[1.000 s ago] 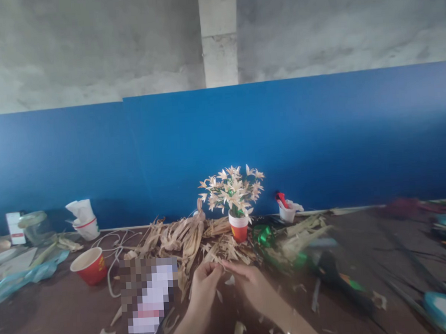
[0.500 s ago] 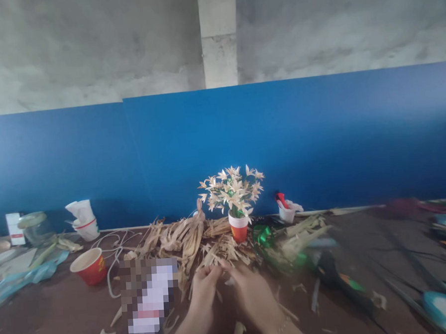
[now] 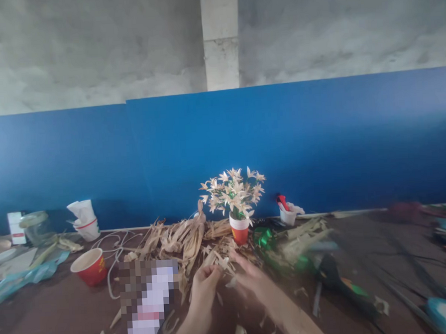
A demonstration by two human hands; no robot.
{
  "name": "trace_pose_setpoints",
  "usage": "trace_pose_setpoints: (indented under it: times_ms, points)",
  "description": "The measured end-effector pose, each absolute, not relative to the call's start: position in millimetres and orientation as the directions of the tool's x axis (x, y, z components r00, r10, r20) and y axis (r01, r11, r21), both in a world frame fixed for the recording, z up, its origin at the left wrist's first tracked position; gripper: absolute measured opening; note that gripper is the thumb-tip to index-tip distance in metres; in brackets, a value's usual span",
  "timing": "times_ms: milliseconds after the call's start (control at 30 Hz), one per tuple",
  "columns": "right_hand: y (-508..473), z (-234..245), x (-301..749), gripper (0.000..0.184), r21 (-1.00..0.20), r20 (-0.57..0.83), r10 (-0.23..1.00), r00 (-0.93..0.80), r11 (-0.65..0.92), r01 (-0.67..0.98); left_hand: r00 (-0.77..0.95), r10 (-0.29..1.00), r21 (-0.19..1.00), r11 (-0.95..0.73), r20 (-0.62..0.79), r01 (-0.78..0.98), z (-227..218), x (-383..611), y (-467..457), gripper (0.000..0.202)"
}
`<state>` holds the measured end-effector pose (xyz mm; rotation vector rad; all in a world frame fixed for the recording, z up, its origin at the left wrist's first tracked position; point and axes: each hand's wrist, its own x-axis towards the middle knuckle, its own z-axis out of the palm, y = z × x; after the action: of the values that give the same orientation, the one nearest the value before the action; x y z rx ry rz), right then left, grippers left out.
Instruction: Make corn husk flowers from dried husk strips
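Observation:
My left hand (image 3: 205, 286) is closed in a pinch at the front middle of the table. Pale pieces of dried corn husk (image 3: 225, 263) show right by its fingertips; whether one is held I cannot make out. Beside it on the right, my right hand (image 3: 249, 275) is open, its fingers stretched forward and slightly blurred, with nothing seen in it. Just beyond both hands stands a red and white paper cup (image 3: 240, 235) holding a bunch of pale husk flowers (image 3: 236, 191) on green stems. Dried husks (image 3: 185, 234) lie heaped left of that cup.
On the left are a red paper cup (image 3: 89, 267), a white cable (image 3: 117, 252), a glass jar (image 3: 37, 229) and a blurred-out flat object (image 3: 151, 305). Right are green ribbon (image 3: 264, 237), a small white cup (image 3: 287, 216), a dark tool (image 3: 339, 283) and a blue roll (image 3: 445, 315). A blue panel (image 3: 221, 142) stands behind.
My right hand has come away from my left and opened, its fingers now stretched out. My left hand keeps its pinch in nearly the same place. The view has shifted slightly.

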<state>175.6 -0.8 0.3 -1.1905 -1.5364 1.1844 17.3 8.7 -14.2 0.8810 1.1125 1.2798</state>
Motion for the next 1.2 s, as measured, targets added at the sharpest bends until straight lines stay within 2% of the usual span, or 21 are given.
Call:
trace_pose_setpoints:
  times_ms: [67, 133, 267, 367, 500, 600, 733, 800, 1033, 1200]
  points:
    - [-3, 1, 170, 0.049, -0.992, -0.044, 0.964, -0.263, -0.011, 0.124, -0.016, 0.992, 0.952, 0.115, -0.124, -0.285, -15, 19, 8, 0.037]
    - [-8, 6, 165, 0.044, -0.989, -0.064, 0.958, -0.281, -0.023, 0.148, -0.016, 0.993, 0.952, 0.107, -0.116, -0.286, -17, 19, 7, 0.038]
    - [-17, 19, 160, 0.039, -0.897, 0.162, 0.95, -0.267, 0.254, 0.362, -0.083, 0.989, 0.963, 0.094, -0.118, -0.253, -20, 18, 7, 0.038]
    - [-17, 13, 158, 0.052, -0.727, 0.299, 0.918, -0.262, 0.397, 0.56, -0.115, 0.986, 0.973, 0.094, -0.12, -0.213, -24, 17, 8, 0.037]
    - [-9, 0, 167, 0.067, -0.542, 0.314, 0.924, -0.216, 0.362, 0.758, -0.139, 0.987, 0.991, 0.069, -0.085, -0.114, -23, 15, 10, 0.034]
    - [-3, 0, 179, 0.063, -0.524, 0.335, 0.938, -0.09, 0.265, 0.809, -0.146, 0.989, 0.994, -0.009, 0.025, 0.106, -17, 10, 12, 0.025]
    - [0, 2, 186, 0.055, -0.543, 0.371, 0.927, -0.063, 0.271, 0.795, -0.056, 0.981, 0.853, -0.135, 0.188, 0.504, -15, 4, 13, 0.011]
    - [-1, 1, 185, 0.053, -0.546, 0.377, 0.922, -0.086, 0.296, 0.784, -0.025, 0.973, 0.77, -0.166, 0.23, 0.616, -18, 4, 14, 0.009]
    - [-2, 0, 183, 0.047, -0.531, 0.285, 0.955, -0.079, 0.226, 0.817, 0.213, 0.951, 0.644, -0.308, 0.223, 0.701, -7, -6, 9, 0.021]
    - [-1, -4, 184, 0.048, -0.531, 0.284, 0.955, -0.086, 0.231, 0.815, 0.369, 0.921, 0.514, -0.379, 0.126, 0.77, 12, -19, -1, 0.035]
